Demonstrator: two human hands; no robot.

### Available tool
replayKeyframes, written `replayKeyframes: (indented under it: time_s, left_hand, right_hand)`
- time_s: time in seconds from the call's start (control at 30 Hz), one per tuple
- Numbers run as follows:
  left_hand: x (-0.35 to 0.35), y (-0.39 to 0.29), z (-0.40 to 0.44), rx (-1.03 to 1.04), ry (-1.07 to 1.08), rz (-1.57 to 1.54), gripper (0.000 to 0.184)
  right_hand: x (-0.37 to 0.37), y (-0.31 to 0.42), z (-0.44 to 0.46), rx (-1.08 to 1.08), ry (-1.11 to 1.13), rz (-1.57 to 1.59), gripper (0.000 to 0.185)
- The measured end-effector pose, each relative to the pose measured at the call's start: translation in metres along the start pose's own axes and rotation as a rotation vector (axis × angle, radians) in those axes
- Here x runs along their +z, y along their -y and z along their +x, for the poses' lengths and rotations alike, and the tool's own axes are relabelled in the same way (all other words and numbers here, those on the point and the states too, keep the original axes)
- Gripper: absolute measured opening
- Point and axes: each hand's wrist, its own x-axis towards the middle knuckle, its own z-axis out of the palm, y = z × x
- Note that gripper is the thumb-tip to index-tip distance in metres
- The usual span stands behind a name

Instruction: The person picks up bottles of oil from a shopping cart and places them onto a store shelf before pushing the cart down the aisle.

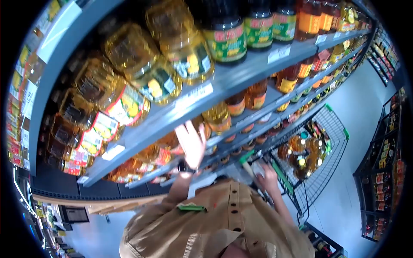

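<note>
My left hand (192,144) reaches up beside the shelf edge with its fingers stretched out and nothing in it. A dark band circles that wrist. Close to its fingertips are a price label (194,96) on the shelf edge and a bottle of yellow oil (217,118) on the shelf below. My right hand (267,177) is curled at the handle (248,168) of a shopping cart (333,172); its fingers are partly hidden. A pale, see-through thing lies by those fingers, too blurred to name. Several large bottles of amber oil (303,150) stand in the cart.
Large yellow oil bottles (185,43) and dark bottles with green labels (226,38) line the upper shelf (254,64). More bottles fill the lower shelves. Across the aisle floor (340,210) stands another stocked rack (380,172). A second basket or cart (322,241) shows at lower right.
</note>
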Motion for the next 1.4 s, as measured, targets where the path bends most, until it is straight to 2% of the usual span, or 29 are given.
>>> replayKeyframes:
  time_s: [0.03, 0.07, 0.13, 0.2, 0.27, 0.3, 0.37, 0.4, 0.47, 0.5, 0.53, 0.6, 0.8, 0.87, 0.93, 1.03, 1.13, 1.2, 1.23, 1.3, 1.4]
  left_hand:
    - [-0.005, -0.008, -0.012, 0.135, 0.026, -0.161, 0.028]
    - [-0.007, -0.015, -0.024, 0.278, 0.056, -0.317, 0.025]
    - [0.0, -0.034, -0.061, 0.463, 0.517, -0.596, 0.03]
    - [0.028, -0.053, -0.091, 0.609, 0.859, -0.803, 0.034]
    - [0.043, -0.079, -0.114, 0.774, 0.841, -0.817, 0.038]
    - [0.051, -0.093, -0.125, 0.778, 0.913, -0.855, 0.042]
    - [0.073, -0.115, -0.152, 0.835, 0.995, -0.893, 0.056]
    - [0.076, -0.129, -0.158, 0.873, 1.06, -0.791, 0.063]
    - [0.091, -0.146, -0.176, 0.998, 1.023, -0.694, 0.067]
    - [0.092, -0.158, -0.174, 1.014, 1.079, -0.636, 0.066]
    - [0.093, -0.17, -0.173, 1.025, 1.143, -0.578, 0.065]
    - [0.122, -0.18, -0.195, 1.124, 1.07, -0.516, 0.054]
    - [0.148, -0.212, -0.212, 1.046, 1.202, -0.603, 0.011]
    - [0.151, -0.215, -0.215, 1.059, 1.242, -0.584, 0.01]
    - [0.155, -0.216, -0.219, 1.068, 1.284, -0.604, 0.012]
    - [0.154, -0.217, -0.218, 1.06, 1.252, -0.701, 0.01]
    - [0.157, -0.221, -0.219, 1.09, 1.202, -0.667, 0.013]
    - [0.162, -0.227, -0.218, 1.056, 1.286, -0.721, 0.015]
    - [0.159, -0.233, -0.214, 1.104, 1.2, -0.688, 0.017]
    - [0.163, -0.238, -0.214, 1.026, 1.16, -0.781, 0.016]
    - [0.163, -0.254, -0.204, 1.059, 1.223, -0.642, 0.018]
  right_hand:
    - [-0.012, -0.008, -0.018, 0.2, 0.063, -0.023, 0.045]
    - [-0.019, -0.016, -0.038, 0.249, -0.019, -0.052, 0.05]
    - [-0.034, -0.031, -0.071, 0.354, -0.101, -0.242, 0.056]
    - [-0.048, -0.041, -0.089, 0.412, -0.194, -0.377, 0.062]
    - [-0.056, -0.057, -0.105, 0.555, -0.171, -0.463, 0.068]
    - [-0.058, -0.067, -0.116, 0.586, -0.146, -0.523, 0.07]
    - [-0.068, -0.087, -0.133, 0.753, 0.081, -0.494, 0.066]
    - [-0.069, -0.096, -0.143, 0.822, 0.179, -0.48, 0.062]
    - [-0.072, -0.106, -0.159, 0.891, 0.174, -0.43, 0.037]
    - [-0.076, -0.104, -0.161, 0.826, 0.129, -0.446, 0.03]
    - [-0.078, -0.105, -0.164, 0.78, 0.133, -0.492, 0.029]
    - [-0.082, -0.098, -0.157, 0.833, 0.161, -0.503, 0.024]
    - [-0.082, -0.101, -0.161, 0.779, 0.095, -0.534, 0.015]
    - [-0.09, -0.092, -0.156, 0.724, 0.032, -0.551, 0.019]
    - [-0.093, -0.095, -0.156, 0.74, 0.061, -0.535, 0.027]
    - [-0.096, -0.104, -0.159, 0.713, 0.047, -0.522, 0.029]
    - [-0.1, -0.111, -0.156, 0.708, 0.09, -0.499, 0.03]
    - [-0.102, -0.116, -0.155, 0.744, 0.103, -0.505, 0.034]
    - [-0.104, -0.117, -0.153, 0.735, 0.061, -0.485, 0.035]
    - [-0.111, -0.121, -0.145, 0.729, 0.056, -0.483, 0.035]
    - [-0.118, -0.129, -0.139, 0.715, 0.049, -0.499, 0.039]
